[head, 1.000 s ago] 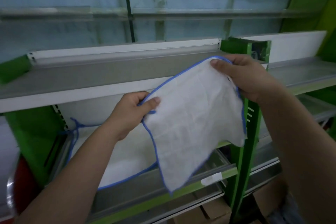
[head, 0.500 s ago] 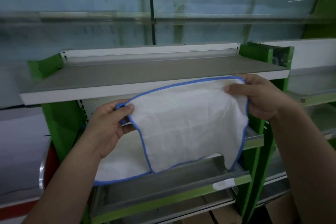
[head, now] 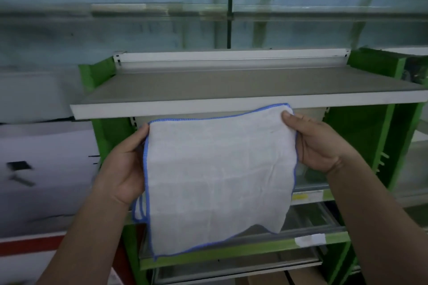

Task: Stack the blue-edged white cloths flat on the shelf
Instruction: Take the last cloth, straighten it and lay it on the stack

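Holding 1 blue-edged cloth (head: 217, 176), 2 hands, left hand (head: 122, 166), right hand (head: 317, 143), fingers pinching top corners

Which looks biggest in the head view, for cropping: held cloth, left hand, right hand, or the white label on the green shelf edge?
1. Held cloth.
2. Left hand and right hand: look alike, not ranked.
3. White label, though farther away.
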`<state>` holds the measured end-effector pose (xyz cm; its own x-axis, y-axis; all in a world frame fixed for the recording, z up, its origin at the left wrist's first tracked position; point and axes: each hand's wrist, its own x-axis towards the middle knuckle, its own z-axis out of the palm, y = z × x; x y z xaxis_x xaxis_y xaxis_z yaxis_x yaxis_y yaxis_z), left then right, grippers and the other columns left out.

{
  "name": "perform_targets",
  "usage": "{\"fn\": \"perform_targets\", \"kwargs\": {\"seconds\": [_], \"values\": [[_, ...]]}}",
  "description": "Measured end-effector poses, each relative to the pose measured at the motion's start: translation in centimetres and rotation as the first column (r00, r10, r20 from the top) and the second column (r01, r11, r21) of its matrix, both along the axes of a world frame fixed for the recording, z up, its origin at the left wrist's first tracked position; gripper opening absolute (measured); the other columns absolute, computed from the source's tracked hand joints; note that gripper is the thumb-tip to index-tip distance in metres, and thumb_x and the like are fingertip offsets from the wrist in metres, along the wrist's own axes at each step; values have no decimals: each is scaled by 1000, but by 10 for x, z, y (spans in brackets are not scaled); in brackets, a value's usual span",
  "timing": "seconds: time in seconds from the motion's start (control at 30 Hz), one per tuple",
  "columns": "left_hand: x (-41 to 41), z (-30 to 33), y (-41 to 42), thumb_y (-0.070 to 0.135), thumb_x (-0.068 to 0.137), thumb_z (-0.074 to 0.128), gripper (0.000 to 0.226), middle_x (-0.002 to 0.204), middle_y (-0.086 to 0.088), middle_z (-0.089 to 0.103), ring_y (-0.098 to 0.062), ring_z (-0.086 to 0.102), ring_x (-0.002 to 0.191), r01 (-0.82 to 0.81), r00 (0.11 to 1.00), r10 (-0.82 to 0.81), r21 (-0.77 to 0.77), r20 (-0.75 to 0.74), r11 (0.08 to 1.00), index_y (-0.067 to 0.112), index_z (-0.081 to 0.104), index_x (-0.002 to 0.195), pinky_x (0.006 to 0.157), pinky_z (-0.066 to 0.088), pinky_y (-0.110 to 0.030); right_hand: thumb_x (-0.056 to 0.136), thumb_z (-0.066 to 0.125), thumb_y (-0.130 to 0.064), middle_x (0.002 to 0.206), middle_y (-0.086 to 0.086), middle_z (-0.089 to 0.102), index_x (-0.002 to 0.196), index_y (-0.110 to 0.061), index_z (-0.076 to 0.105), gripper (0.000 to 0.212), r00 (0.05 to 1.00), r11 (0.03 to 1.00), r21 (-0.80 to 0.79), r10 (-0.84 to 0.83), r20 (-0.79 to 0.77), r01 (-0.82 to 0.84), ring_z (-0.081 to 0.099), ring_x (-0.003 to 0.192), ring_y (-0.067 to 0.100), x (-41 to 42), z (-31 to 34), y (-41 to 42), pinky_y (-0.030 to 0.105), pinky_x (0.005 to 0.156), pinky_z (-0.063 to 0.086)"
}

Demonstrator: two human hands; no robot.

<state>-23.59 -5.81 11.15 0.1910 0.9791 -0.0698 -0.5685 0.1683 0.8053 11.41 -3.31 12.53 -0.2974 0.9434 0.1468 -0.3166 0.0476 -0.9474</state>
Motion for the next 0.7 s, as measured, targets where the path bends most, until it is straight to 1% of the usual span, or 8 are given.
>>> {"fn": "perform_targets", "kwargs": {"seconds": [0.03,0.1,0.27,0.4,0.5,0.63,0.7], "values": [[-3,-1,0,42,79,62,44,110,-9,75,-25,72,98,9,1000,-9,-3,8,1000,15,75,111,73,61,-42,91,58,-30,113,14,75,110,-8,75,34,1000,1000,-11,2,-7,-2,71,104,27,-4,-3,3,36,77,59],[-8,-4,1,43,79,61,40,104,-8,77,-24,74,93,23,999,-23,-3,24,1000,15,78,102,68,61,-38,91,57,-31,113,14,74,110,-8,75,34,1000,999,-35,3,-17,-3,71,104,27,-12,-10,8,36,77,60],[-21,-17,7,45,81,61,41,103,-9,77,-26,74,92,0,997,3,-34,73,999,14,78,102,66,60,-39,89,57,-29,108,15,76,109,-7,75,34,1000,996,-85,-17,-10,16,73,96,26,-29,-28,20,36,72,61],[-27,-21,18,43,82,59,40,104,-9,77,-26,74,94,-26,994,30,-36,105,999,13,79,99,66,61,-40,85,62,-31,112,19,73,115,-3,71,42,999,990,-134,-46,-10,44,73,96,29,-42,-32,33,40,80,61],[-29,-19,30,37,82,59,35,100,-8,78,-24,75,92,-36,990,41,-41,134,999,11,80,94,65,61,-38,87,59,-29,107,15,76,109,-7,75,35,998,985,-175,-19,-52,9,73,94,26,-53,-30,46,37,75,61],[-32,-18,50,30,95,50,37,103,-10,77,-26,74,93,-80,986,94,-101,140,992,7,79,96,65,61,-39,86,60,-28,108,12,76,108,-7,76,34,995,968,-250,0,-102,-26,73,96,25,-62,-34,69,36,77,60],[-33,-16,59,26,97,48,37,101,-11,78,-25,75,90,-111,984,125,-113,126,987,6,79,93,64,61,-39,84,63,-28,107,13,76,106,-6,76,34,995,960,-279,-10,-98,-18,73,95,25,-63,-38,80,37,77,61]]}}
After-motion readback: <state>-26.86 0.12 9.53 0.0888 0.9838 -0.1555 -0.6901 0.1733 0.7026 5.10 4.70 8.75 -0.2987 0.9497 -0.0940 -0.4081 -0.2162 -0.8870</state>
